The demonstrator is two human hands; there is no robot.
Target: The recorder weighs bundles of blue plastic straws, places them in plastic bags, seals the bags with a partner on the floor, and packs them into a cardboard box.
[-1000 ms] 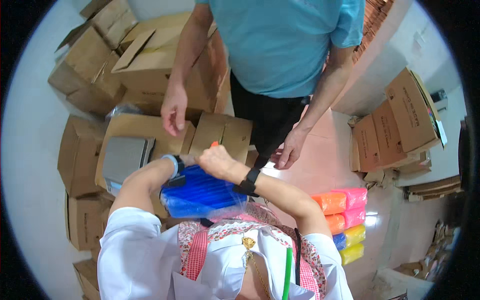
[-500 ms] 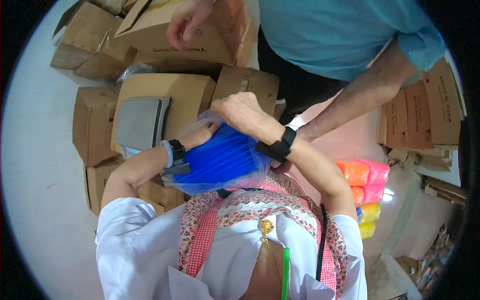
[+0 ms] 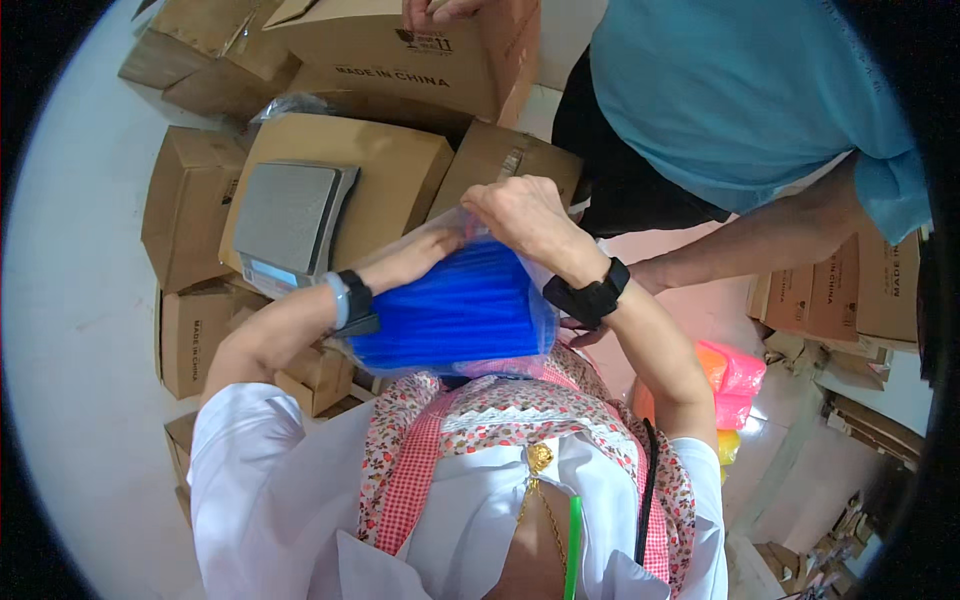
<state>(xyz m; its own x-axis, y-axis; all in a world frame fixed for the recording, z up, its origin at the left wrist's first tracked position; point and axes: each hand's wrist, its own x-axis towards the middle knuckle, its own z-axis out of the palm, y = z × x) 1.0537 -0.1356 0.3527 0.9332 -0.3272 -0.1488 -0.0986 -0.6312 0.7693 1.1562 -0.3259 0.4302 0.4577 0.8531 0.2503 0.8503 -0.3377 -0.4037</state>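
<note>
A clear plastic bag (image 3: 545, 325) full of thin blue sticks, like straws (image 3: 450, 310), lies against my apron, its mouth toward the far side. My right hand (image 3: 525, 215) is closed, pinching the bag's upper edge between thumb and fingers. At the mouth, my left hand (image 3: 425, 255) is partly covered by the clear film. Its fingers are bunched on the plastic near the blue sticks, and their tips are hard to make out.
A grey scale (image 3: 290, 215) sits on a cardboard box (image 3: 395, 170) at left, with more boxes (image 3: 400, 70) beyond. A co-worker in a blue shirt (image 3: 740, 90) stands at far right, one hand (image 3: 640, 275) beside my right wrist. Pink and orange packs (image 3: 735, 370) lie on the right.
My left hand has moved right, farther under the film at the bag's mouth. My right hand still pinches the edge. The co-worker's far hand has moved up and right.
</note>
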